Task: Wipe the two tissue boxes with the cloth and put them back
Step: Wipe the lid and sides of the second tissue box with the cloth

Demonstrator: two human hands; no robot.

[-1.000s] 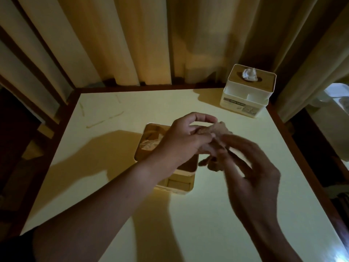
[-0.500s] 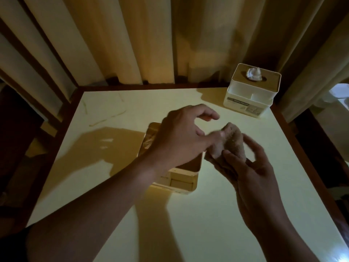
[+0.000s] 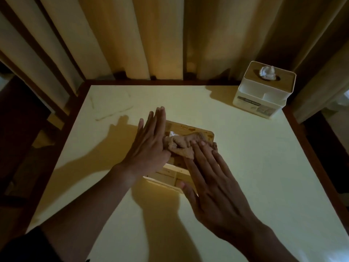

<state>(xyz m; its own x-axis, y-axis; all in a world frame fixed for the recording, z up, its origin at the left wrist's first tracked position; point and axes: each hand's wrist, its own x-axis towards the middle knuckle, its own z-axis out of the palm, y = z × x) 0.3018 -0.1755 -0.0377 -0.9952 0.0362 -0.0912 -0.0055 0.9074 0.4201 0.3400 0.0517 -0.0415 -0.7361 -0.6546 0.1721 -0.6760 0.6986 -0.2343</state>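
Crumpled cloth (image 3: 181, 145) lies on wooden lid of near tissue box (image 3: 190, 131) at table (image 3: 245, 167) centre. Left hand (image 3: 149, 146) flat, fingers spread, touching cloth from 9 o'clock. Right hand (image 3: 215, 178) flat, splayed, fingertips (image 3: 198, 143) pressing cloth from 5 o'clock. Far tissue box (image 3: 264, 89) at 1 o'clock, well apart, untouched.
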